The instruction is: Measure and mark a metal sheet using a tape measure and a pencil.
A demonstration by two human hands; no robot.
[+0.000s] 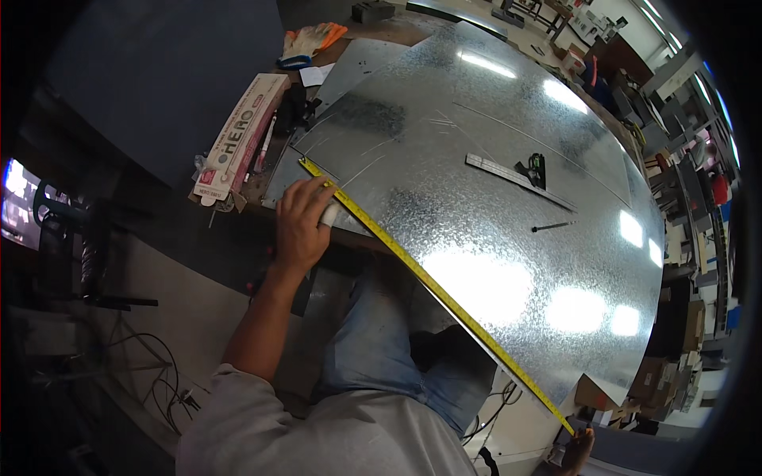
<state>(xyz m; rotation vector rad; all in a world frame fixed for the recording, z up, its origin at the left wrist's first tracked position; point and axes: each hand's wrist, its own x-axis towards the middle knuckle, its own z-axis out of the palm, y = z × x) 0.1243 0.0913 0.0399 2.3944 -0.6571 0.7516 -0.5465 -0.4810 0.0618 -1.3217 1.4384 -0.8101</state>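
Note:
A yellow tape measure is stretched along the near edge of a large shiny galvanized metal sheet. My left hand grips the blade near its hooked end, fingers curled over it at the sheet's left corner; a white band wraps one finger. Far off at the lower right, my right hand holds the other end of the tape, its case mostly hidden by the hand. A steel rule lies on the sheet, with a dark green tool against it. Nearer sits a thin dark pen-like tool.
Left of the sheet lies a long white and red carton, with a pair of orange and white work gloves beyond it. A black chair stands at the left, cables on the floor. Cardboard boxes are stacked at right.

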